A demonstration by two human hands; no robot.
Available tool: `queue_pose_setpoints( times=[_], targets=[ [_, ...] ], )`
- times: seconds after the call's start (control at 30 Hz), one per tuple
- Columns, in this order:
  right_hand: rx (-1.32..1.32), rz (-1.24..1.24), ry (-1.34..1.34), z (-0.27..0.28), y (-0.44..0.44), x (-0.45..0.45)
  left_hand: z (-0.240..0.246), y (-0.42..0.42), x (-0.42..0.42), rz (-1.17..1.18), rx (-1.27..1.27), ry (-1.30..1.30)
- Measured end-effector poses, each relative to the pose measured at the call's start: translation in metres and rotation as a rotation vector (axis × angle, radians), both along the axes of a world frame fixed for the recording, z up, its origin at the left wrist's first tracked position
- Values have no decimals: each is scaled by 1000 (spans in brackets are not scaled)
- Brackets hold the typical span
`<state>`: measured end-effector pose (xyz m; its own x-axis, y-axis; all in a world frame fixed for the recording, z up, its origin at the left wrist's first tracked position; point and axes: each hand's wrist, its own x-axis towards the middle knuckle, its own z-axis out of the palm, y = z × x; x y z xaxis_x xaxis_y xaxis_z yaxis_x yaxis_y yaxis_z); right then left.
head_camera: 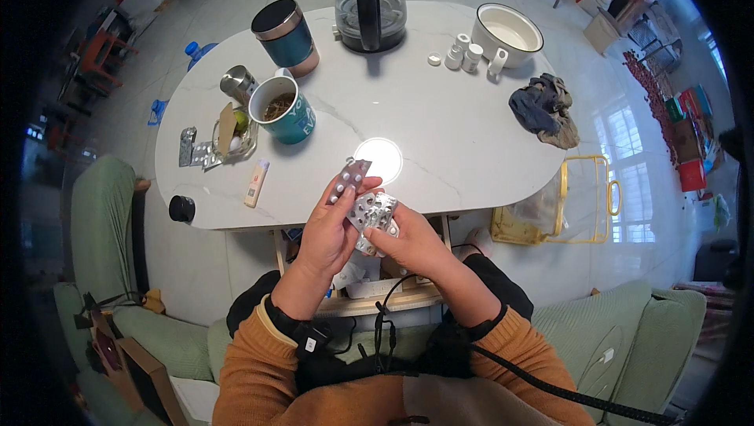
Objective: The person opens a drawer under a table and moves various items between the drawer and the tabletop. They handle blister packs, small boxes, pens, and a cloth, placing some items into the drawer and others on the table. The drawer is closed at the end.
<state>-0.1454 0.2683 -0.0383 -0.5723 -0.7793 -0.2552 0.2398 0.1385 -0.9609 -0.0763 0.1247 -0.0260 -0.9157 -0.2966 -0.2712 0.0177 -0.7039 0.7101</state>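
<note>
My left hand (pixel 331 230) pinches a blister pack with white pills (pixel 347 182) between thumb and fingers, tilted up over the table's front edge. Close beside it, my right hand (pixel 419 239) grips a bunch of silver blister packs (pixel 374 214), several of whose pockets look burst. The two hands almost meet, and the packs overlap in part. Below them a wooden drawer (pixel 377 307) stands pulled out, holding a white box (pixel 372 289) and other items that my hands and forearms partly hide.
On the white oval table (pixel 447 131) are a teal mug (pixel 288 122), a tumbler (pixel 285 37), a glass kettle (pixel 370 8), small white bottles (pixel 472 58), an enamel pot (pixel 508 37), a crumpled cloth (pixel 545 109), a glass dish (pixel 244 146) and more blister packs (pixel 200 153). Green sofa (pixel 589 337) behind.
</note>
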Motion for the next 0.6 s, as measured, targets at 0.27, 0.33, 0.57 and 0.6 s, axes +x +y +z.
queue_pose_setpoints(
  times=[0.27, 0.33, 0.57, 0.6],
  targets=[
    [13, -55, -76, 0, -3, -1, 6, -10, 2, 47, 157, 65],
    [-75, -89, -236, 4, -3, -1, 7, -14, 2, 41, 167, 102],
    [-192, -285, -464, 16, -12, -4, -1, -19, 2, 95, 53, 100],
    [-196, -282, -473, 17, -12, -5, -3, -19, 3, 113, 53, 52]
  ],
)
